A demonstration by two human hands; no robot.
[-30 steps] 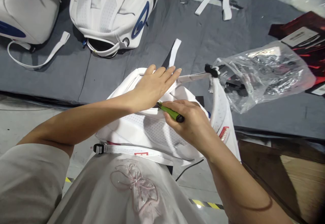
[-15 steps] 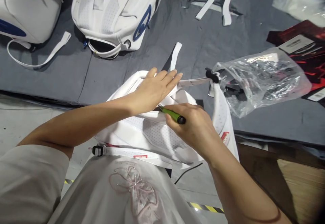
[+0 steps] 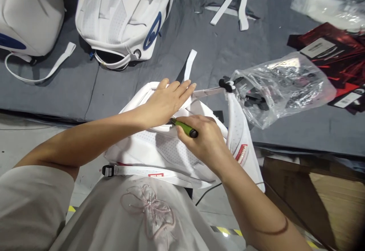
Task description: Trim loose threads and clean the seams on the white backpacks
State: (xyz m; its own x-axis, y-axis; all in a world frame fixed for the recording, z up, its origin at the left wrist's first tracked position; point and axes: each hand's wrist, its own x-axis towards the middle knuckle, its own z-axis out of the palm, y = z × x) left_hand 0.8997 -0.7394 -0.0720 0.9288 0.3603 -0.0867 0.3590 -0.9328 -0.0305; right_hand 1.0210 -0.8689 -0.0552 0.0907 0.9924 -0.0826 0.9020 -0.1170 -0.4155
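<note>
Left hand (image 3: 167,101) lay flat, palm down, fingers (image 3: 185,88) straight and together, pointing up-right. Left forearm ran bare from lower left, elbow bent. Right hand (image 3: 203,139) was curled in a closed grip just below the left, thumb on top. Right forearm came from lower right.
</note>
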